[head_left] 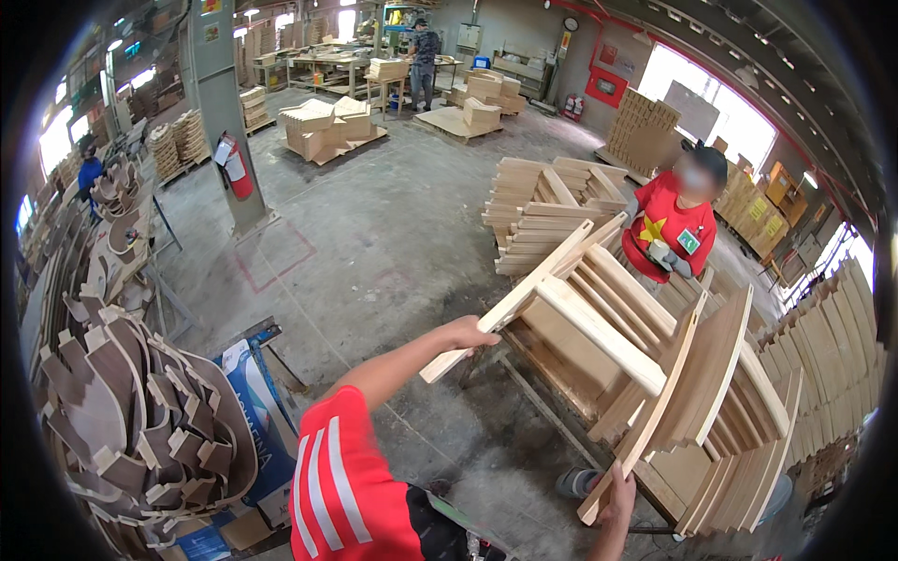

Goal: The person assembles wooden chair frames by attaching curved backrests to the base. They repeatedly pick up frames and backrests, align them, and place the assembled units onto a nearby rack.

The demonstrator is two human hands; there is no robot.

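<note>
Both my hands hold a pale wooden chair-back frame point(603, 338), tilted over a workbench. It has two long side posts, a wide crosspiece and several thin slats. My left hand point(475, 335) is closed round the left post, a little above its lower end. At the lower end of the right post, my right hand point(617, 496) grips the wood, its fingers partly hidden. Beneath the frame is the brown bench top point(561, 360). Right beside it, several similar chair-back frames point(711, 374) lean close together.
A co-worker in a red shirt point(672, 220) stands across the bench, with stacked wooden frames point(543, 210) alongside. Curved brown wooden parts point(150, 421) are piled at my left, next to a blue cardboard box point(257, 411). A grey column point(224, 112) carries a fire extinguisher point(236, 168).
</note>
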